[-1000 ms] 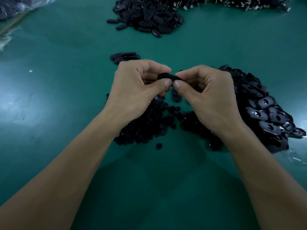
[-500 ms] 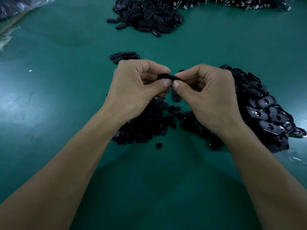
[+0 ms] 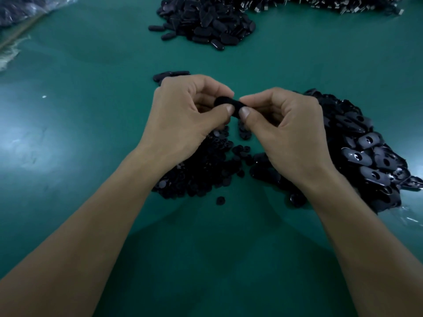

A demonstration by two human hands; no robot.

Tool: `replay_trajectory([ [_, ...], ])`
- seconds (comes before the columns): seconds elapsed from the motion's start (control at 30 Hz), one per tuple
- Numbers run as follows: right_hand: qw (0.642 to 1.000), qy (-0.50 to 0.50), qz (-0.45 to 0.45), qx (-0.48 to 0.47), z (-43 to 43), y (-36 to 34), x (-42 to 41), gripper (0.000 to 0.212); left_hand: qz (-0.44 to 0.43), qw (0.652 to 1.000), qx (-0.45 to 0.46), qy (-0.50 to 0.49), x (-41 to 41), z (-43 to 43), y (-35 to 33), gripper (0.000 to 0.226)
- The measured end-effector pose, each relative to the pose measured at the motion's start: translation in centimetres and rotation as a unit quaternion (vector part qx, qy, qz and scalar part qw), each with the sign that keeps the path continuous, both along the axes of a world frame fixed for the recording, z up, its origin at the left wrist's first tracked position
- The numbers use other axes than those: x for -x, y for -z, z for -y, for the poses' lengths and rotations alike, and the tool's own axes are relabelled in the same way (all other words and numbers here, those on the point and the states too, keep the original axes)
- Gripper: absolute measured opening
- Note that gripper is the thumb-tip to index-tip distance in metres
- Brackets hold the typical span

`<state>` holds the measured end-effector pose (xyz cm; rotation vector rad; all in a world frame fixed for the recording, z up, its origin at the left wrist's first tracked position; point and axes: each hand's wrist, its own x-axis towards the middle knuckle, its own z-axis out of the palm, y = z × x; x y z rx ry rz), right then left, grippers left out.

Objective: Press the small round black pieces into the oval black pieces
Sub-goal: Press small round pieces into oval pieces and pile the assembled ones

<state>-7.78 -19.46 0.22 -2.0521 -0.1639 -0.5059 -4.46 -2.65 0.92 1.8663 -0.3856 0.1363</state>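
Observation:
Both hands meet above the green table [image 3: 91, 133] and pinch one oval black piece [image 3: 225, 102] between thumbs and forefingers. My left hand [image 3: 183, 120] holds its left end, my right hand [image 3: 286, 131] its right end, and both thumb tips press on its near face. A heap of small round black pieces [image 3: 206, 170] lies under my left wrist, with one stray round piece [image 3: 220, 200] nearer to me. A heap of oval pieces with holes [image 3: 366, 152] lies under and to the right of my right hand. Whether a round piece sits in the held oval is hidden.
A few oval pieces [image 3: 169, 75] lie just beyond my left hand. A large heap of oval pieces [image 3: 206, 21] sits at the far middle, small metal parts [image 3: 332, 3] at the far right, and a plastic bag [image 3: 20, 12] at the far left corner.
Both hands stay together on the oval piece. They have shifted very slightly, and the thumbs remain pressed on it.

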Motion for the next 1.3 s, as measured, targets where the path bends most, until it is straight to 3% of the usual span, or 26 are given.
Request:
replay_trajectory([
  [0.17,0.99,0.048,-0.016,0.128,0.3,0.1,0.2,0.029,-0.005,0.996,0.019,-0.088,-1.8,-0.7,0.1,0.019],
  [0.3,0.932,0.162,-0.064,0.317,1.5,-0.1,0.3,0.033,-0.019,0.987,0.044,-0.152,-4.1,-2.2,0.4,0.014],
  [0.47,0.88,0.192,-0.182,0.394,1.6,-0.3,0.6,0.033,-0.025,0.981,0.037,-0.191,-5.9,-2.8,1.5,0.019],
  [0.6,0.876,0.186,-0.206,0.394,1.6,-0.5,0.8,0.028,-0.037,0.977,0.021,-0.21,-6.7,-2.8,1.9,0.014],
  [0.8,0.893,0.188,-0.185,0.365,1.6,-0.8,0.9,0.022,-0.013,0.973,-0.06,-0.223,-8.1,-3.4,1.8,0.037],
  [1.0,0.926,0.211,-0.118,0.291,1.7,-1.1,0.7,0.025,-0.031,0.965,-0.129,-0.225,-8.3,-3.3,2.5,0.001],
  [1.17,0.935,0.234,-0.056,0.262,2.1,-1.0,0.2,0.029,-0.031,0.956,-0.146,-0.251,-8.8,-3.1,2.6,0.021],
  [1.3,0.953,0.194,-0.011,0.231,1.8,-0.7,0.2,0.024,-0.025,0.956,-0.152,-0.25,-9.1,-2.9,2.4,0.028],
])
